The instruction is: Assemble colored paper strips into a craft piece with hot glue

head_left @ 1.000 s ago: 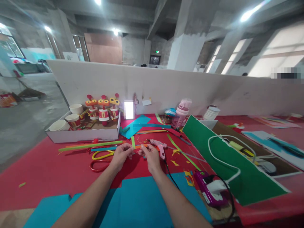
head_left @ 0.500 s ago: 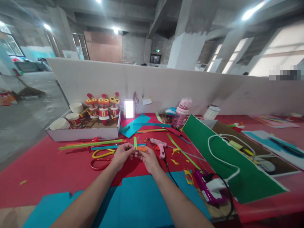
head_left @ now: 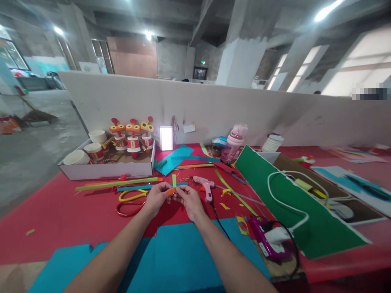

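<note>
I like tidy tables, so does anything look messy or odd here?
Yes, a bit: yellow paper scraps lie scattered beside the pink glue gun, and one small scrap sits alone at far left, like litter.

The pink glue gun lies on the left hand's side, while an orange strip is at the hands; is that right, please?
Not quite: the head view shows the pink glue gun on the side of the right hand, not the left hand; the orange strip is indeed at the hands.
</note>
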